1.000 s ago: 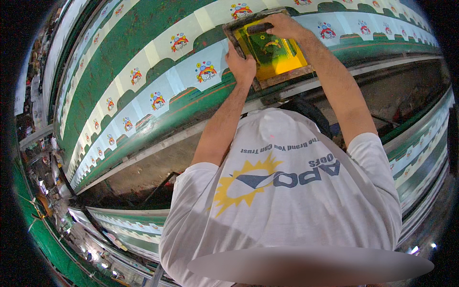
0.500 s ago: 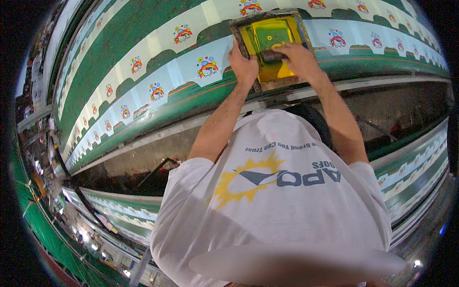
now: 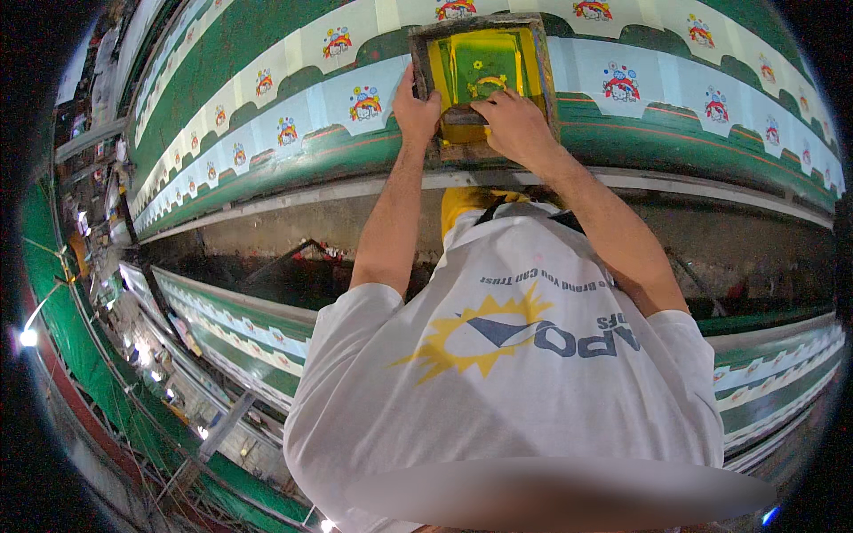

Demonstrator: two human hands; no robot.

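Note:
A screen printing frame [image 3: 545, 75] with dark, worn edges lies flat on the printed sheets. Its mesh [image 3: 484, 67] is yellow-stained, and a small flower and rainbow shape show through it. My left hand [image 3: 416, 111] grips the frame's left side, thumb over the rim. Inside the frame, near its close end, my right hand [image 3: 520, 129] holds a dark squeegee [image 3: 462, 115] that lies crosswise on the mesh. The fingers partly cover the squeegee's right end. Light blue sheets [image 3: 333, 98] with coloured cartoon prints run out on both sides of the frame.
The long green table [image 3: 355, 155] carries rows of pale blue and cream sheets with scalloped edges. A pale rail [image 3: 302, 197] borders its near side, with a dark gap beyond. Another table with sheets [image 3: 240, 324] stands behind me. Green netting [image 3: 53, 258] hangs at far left.
My right hand has brought the squeegee toward the near end of the frame, and it now lies straighter across the mesh. My left hand keeps its hold; the whole view has shifted slightly.

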